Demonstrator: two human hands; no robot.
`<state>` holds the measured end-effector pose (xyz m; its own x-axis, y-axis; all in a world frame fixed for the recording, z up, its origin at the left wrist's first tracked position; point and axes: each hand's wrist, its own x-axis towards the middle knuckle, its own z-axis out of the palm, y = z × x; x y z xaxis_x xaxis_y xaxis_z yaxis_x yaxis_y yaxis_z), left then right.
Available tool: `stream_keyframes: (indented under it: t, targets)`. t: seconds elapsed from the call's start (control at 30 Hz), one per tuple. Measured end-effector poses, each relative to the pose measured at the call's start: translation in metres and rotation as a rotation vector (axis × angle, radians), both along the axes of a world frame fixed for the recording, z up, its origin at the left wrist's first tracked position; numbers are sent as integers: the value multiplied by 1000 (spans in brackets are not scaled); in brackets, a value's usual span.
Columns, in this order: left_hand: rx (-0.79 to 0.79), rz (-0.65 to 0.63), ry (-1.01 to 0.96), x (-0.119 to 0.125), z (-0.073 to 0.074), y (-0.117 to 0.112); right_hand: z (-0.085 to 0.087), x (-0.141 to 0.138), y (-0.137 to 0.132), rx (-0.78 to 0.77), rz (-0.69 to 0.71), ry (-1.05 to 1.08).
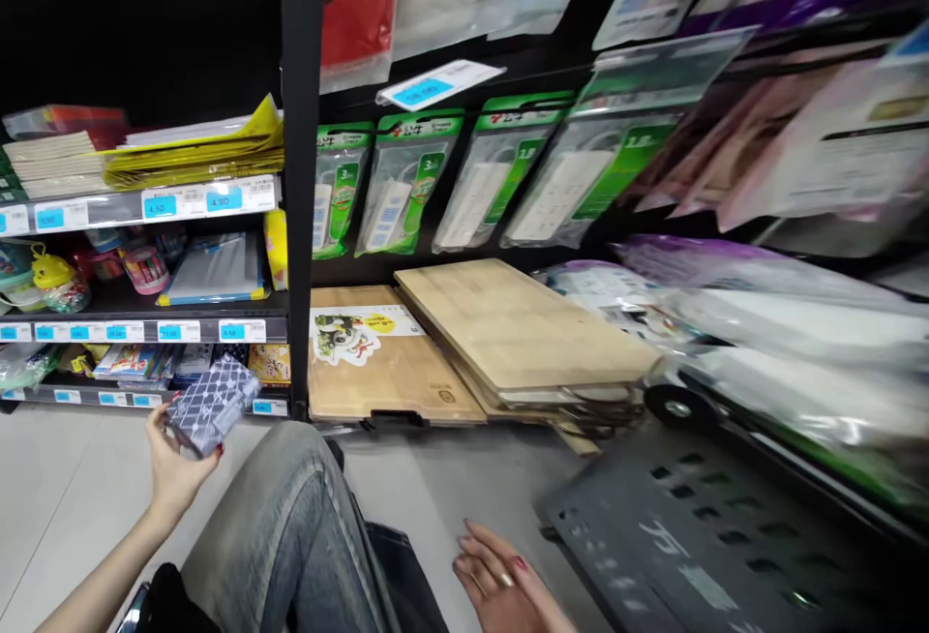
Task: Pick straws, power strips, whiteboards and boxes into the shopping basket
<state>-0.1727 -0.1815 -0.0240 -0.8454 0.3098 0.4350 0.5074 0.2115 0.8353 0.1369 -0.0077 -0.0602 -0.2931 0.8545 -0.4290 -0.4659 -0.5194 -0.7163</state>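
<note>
My left hand [176, 467] grips a small box with a blue-grey lattice pattern [212, 403], thumb on the near side and fingers round the left edge. The box is tilted, in front of the lowest shelf on the left. My right hand [502, 577] is palm up over the floor, its fingers stretched out and nothing in them. It is nearest to a dark grey shopping basket [653, 536], apart from its side. Between the hands is my bent knee in jeans [290, 517].
Wooden cutting boards [523, 333] lie stacked on the low shelf ahead, beside a board with a panda label [392, 381]. Packaged power strips [475, 178] hang above. Left shelves [137, 304] hold toys and stationery. Plastic-wrapped packs [798, 352] lie right, behind the basket.
</note>
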Motion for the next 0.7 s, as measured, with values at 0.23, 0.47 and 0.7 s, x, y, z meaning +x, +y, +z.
stream_keyframes:
  t: [0.23,0.47,0.7]
  targets:
    - [-36,-904,-195,65,66,-23,41,-20,-40,552,419,64]
    - [29,-1270,-312,98,77,12,89,20,-65,620,433,40]
    - [-27,-1283,-588,112,74,37,93,44,-65,623,364,-132]
